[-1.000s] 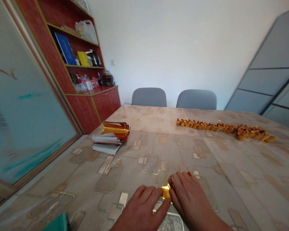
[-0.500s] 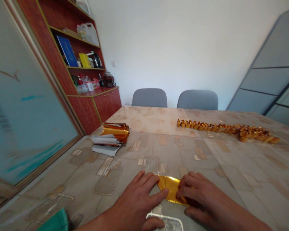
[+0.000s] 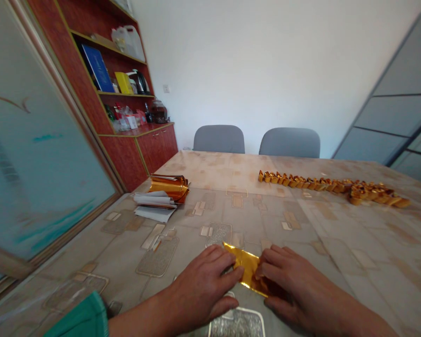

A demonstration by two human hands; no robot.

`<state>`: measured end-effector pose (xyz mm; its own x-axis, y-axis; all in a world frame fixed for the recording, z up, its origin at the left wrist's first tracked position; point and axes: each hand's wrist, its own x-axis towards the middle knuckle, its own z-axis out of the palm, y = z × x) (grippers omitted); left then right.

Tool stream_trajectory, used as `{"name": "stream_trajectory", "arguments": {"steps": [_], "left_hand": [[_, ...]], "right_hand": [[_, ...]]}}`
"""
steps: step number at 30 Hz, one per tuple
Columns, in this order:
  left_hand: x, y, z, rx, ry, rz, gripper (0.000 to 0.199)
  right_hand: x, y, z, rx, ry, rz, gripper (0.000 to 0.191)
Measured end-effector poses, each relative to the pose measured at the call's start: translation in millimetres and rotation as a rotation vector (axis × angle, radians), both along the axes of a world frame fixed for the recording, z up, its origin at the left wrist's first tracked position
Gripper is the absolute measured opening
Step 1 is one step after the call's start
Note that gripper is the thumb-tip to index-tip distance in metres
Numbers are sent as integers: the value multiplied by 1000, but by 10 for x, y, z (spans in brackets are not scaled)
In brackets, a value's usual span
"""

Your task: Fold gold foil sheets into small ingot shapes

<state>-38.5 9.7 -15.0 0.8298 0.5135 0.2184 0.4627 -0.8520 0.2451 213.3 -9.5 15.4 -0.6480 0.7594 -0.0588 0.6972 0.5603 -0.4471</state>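
A folded strip of gold foil paper (image 3: 247, 262) lies slantwise just above the patterned table near its front edge. At its left end, the fingers of my left hand (image 3: 210, 283) are bent onto the foil, and a pointed corner sticks out past them. My right hand (image 3: 291, 285) is closed round the right end, fingers curled over the top and thumb below. That end is partly hidden by the hand.
Stacked gold and white paper sheets (image 3: 168, 189) rest at the left of the table (image 3: 210, 187). Rows of folded gold foil pieces (image 3: 312, 182) stand at the right. Two grey chairs (image 3: 219, 139) are behind the table, and a red-brown shelf cabinet (image 3: 122, 154) is at the left.
The foil strip has tilted, its left end rising to a pointed corner. My left hand's fingers have curled in closer on it. My right hand keeps its hold on the other end.
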Motion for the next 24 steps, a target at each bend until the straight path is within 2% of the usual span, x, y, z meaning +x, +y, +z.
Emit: {"name": "stream_trajectory", "arguments": {"steps": [6,12,15,21,24], "left_hand": [[-21,24,-1,17,-8,-5,37],[-4,12,-4,24,13,11,36],[0,8,1,31,13,10,36],[-33,51,23,15,9,-7,33],[-50,92,44,15,-7,-33,28]], "right_hand": [[64,-56,52,-30,5,-9,32],[-111,-67,-136,195,-67,-54,29],[-171,-71,-144,227,-109,-59,26],[66,-14,57,4,47,-71,13],[178,39,85,-24,120,-57,13]]}}
